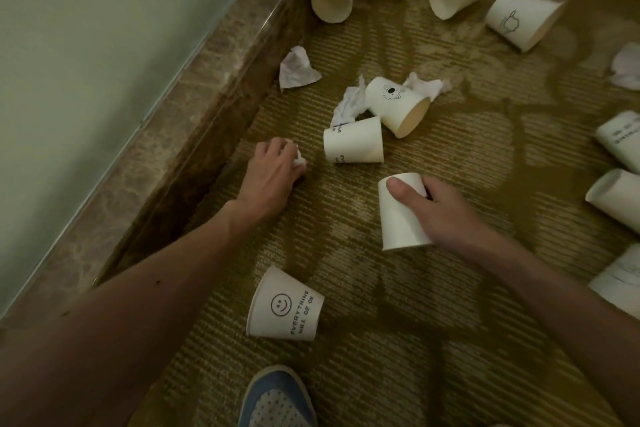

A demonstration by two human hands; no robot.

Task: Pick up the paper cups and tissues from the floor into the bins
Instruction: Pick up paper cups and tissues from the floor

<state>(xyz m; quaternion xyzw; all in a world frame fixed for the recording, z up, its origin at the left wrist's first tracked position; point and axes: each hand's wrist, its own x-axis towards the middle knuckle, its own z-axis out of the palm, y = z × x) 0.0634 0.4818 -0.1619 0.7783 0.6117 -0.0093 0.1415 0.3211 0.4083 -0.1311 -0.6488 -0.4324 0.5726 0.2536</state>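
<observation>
The left grip (277, 168) was down on the carpet (450, 340) beside the marble skirting (173, 135), fingers curled round a crumpled tissue (300, 159). The right grip (446, 211) clamped a plain paper cup (401, 218), thumb across its side, rim toward the person. A smiley cup (285, 305) lay on its side, nearer the person.

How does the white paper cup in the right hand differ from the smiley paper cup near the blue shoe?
The white paper cup in the right hand shows a plain side; the smiley paper cup shows a face and words. The held cup is gripped near its narrow end; the smiley cup lies untouched. Both are white, tapered.
</observation>
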